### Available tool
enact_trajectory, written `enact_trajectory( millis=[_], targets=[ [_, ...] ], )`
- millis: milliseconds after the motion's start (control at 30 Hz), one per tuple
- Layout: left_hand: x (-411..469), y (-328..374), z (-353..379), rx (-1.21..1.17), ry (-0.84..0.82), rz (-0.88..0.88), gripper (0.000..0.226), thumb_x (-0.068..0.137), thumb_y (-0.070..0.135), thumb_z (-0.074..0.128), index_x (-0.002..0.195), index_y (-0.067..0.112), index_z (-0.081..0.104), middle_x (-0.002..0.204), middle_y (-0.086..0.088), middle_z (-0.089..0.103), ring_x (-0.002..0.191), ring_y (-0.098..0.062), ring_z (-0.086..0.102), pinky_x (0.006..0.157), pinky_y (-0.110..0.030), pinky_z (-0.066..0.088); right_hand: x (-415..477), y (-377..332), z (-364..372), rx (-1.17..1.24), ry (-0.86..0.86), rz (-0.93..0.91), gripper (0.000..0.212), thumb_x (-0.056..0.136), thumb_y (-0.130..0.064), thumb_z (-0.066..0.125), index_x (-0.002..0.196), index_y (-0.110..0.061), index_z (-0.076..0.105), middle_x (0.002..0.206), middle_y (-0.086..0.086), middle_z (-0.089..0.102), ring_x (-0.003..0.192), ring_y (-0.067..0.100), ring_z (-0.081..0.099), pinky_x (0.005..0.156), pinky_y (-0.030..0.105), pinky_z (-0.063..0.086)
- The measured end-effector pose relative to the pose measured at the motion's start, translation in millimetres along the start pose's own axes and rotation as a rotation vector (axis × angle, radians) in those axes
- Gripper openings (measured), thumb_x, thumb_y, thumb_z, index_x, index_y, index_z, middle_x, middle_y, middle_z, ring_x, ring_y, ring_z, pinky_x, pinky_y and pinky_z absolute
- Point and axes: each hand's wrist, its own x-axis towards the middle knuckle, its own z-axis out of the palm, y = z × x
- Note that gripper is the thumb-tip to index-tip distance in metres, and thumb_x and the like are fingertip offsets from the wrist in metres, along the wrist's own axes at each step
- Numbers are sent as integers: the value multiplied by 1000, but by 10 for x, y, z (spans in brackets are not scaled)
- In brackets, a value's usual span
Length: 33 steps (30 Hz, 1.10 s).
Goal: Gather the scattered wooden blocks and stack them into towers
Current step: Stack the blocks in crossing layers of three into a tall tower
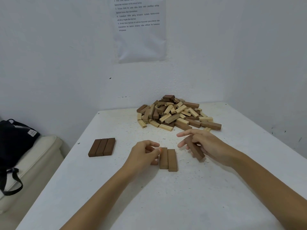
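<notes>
A heap of light and dark wooden blocks (176,113) lies at the far side of the white table (149,196). Three dark blocks (102,147) lie side by side as a flat layer on the left. In the middle, brown blocks (168,158) lie side by side; my left hand (144,153) curls its fingers round the leftmost one, mostly hidden under the hand. My right hand (204,143) holds a dark brown block (196,151) tilted just above the table, right of that row, index finger stretched out.
White walls close the table's far and right sides, with a printed sheet (139,27) taped above. A black bag (13,138) rests on a cream cushion (29,163) left of the table. Bare tabletop lies between me and the blocks.
</notes>
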Motion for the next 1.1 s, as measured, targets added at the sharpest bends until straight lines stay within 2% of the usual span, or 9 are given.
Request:
enact_trajectory(
  millis=[100, 300, 433, 500, 567, 700, 833, 900, 1100],
  targets=[
    [-13, 14, 8, 19, -59, 2, 25, 90, 16, 65, 115, 16, 63, 92, -4, 63, 76, -13, 68, 66, -12, 52, -2, 35, 6, 42, -23, 41, 26, 98, -3, 48, 116, -11, 65, 88, 7, 65, 86, 14, 66, 83, 28, 56],
    [-39, 10, -25, -40, -144, -15, 28, 86, 10, 69, 113, 13, 64, 85, 0, 61, 74, -12, 69, 86, -31, 57, -8, 51, 103, -137, 33, -9, 15, 88, -11, 68, 102, -13, 73, 87, 6, 61, 72, 3, 60, 65, 11, 50],
    [-45, 11, -33, -31, -168, -22, 25, 88, 12, 67, 112, 15, 63, 89, -1, 62, 76, -15, 71, 84, -23, 56, -7, 67, 132, -365, 111, -14, 18, 83, -23, 76, 100, -24, 71, 93, 2, 63, 66, 4, 55, 62, 18, 46],
    [-48, 11, -38, -48, -175, -33, 22, 91, 10, 62, 113, 15, 63, 89, -1, 63, 77, -16, 72, 81, -19, 54, -14, 60, 139, -277, 102, 35, 23, 84, -20, 75, 105, -20, 67, 81, 7, 63, 56, 10, 57, 53, 22, 49],
    [-53, 4, -40, -57, -181, -36, 22, 92, 7, 60, 112, 14, 63, 90, -2, 62, 77, -18, 73, 78, -15, 54, -36, 33, 151, -235, 69, 45, 26, 87, -21, 71, 111, -19, 62, 74, 8, 63, 51, 13, 60, 56, 25, 53],
    [-47, -19, -24, -97, -144, -39, 19, 87, 7, 67, 105, 13, 63, 94, -4, 60, 73, -14, 70, 72, -13, 53, -70, 0, 174, -423, 15, 20, 54, 79, -39, 77, 124, -36, 48, 97, -1, 58, 71, 6, 59, 71, 21, 49],
    [-43, -65, 15, 131, -23, 104, 25, 81, 22, 75, 103, 15, 65, 97, -1, 59, 76, -3, 55, 62, -4, 43, -131, 33, 263, -642, -58, -84, 89, 69, -50, 80, 136, -49, 21, 109, -21, 36, 97, -2, 44, 82, 21, 41],
    [-48, -54, 31, 130, -20, 135, 29, 81, 21, 75, 107, 15, 64, 97, 1, 60, 76, -2, 55, 62, -3, 41, -153, 32, 301, -737, -46, -148, 91, 71, -43, 79, 137, -49, 17, 106, -29, 28, 104, -2, 37, 89, 25, 42],
    [-77, -37, 113, 149, -45, 181, 50, 75, 28, 80, 119, 16, 60, 99, 1, 60, 78, -4, 54, 64, -6, 42, -130, -3, 306, -712, -52, -158, 83, 74, -18, 70, 136, -47, 23, 108, -26, 32, 109, 6, 39, 90, 30, 47]
  ],
)
